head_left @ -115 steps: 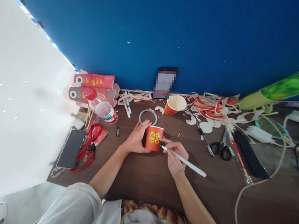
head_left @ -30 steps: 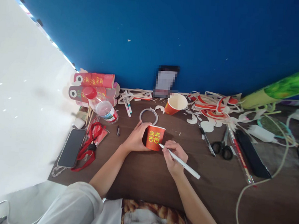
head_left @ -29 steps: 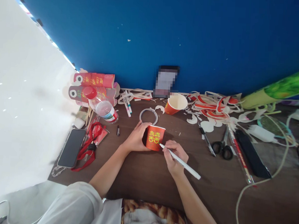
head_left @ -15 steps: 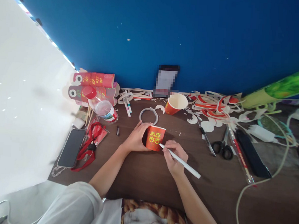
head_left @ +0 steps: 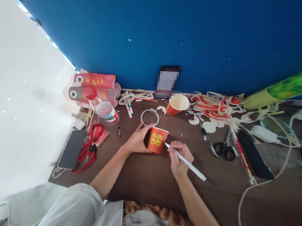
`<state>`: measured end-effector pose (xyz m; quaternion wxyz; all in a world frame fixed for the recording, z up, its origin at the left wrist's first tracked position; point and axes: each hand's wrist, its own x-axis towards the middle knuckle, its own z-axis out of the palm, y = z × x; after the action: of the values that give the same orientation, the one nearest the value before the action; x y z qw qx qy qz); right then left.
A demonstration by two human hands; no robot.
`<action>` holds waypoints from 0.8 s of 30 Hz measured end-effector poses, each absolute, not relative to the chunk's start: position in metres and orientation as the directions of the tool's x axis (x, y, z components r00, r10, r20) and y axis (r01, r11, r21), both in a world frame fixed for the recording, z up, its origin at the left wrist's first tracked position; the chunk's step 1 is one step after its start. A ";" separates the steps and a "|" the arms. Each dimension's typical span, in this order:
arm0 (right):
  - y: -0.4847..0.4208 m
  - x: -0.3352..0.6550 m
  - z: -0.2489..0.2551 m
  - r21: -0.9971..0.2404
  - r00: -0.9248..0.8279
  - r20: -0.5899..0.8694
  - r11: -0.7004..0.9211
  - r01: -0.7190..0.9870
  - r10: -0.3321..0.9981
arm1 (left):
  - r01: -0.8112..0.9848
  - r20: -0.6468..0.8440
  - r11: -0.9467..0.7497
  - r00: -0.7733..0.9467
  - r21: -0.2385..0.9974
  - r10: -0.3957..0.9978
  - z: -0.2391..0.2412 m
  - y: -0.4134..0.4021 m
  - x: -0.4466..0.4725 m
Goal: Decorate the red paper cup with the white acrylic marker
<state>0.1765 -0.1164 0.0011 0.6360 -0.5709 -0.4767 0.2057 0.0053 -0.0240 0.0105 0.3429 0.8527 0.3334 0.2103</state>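
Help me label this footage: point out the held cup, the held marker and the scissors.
Held cup (head_left: 158, 140): head view, on its printed side.
Held marker (head_left: 190, 166): head view, on its white barrel.
Scissors (head_left: 224, 148): head view, where the black handles meet.

A red paper cup (head_left: 155, 148) with yellow characters stands beside a slanted, uncapped white marker (head_left: 188, 164).
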 end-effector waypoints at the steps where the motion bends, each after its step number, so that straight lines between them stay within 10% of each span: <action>1: -0.117 0.177 0.000 -0.924 0.467 0.365 0.253 0.286 0.805 | 0.425 0.127 -0.546 0.694 0.723 0.708 0.011 -0.024 0.005; 24: -0.118 0.178 -0.001 -0.927 0.471 0.349 0.225 0.301 0.810 | 0.450 0.100 -0.548 0.702 0.706 0.705 0.012 -0.024 0.005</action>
<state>0.1780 -0.1183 -0.0013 0.6241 -0.5881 -0.4723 0.2041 0.0051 -0.0235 0.0117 0.3365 0.8590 0.3360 0.1897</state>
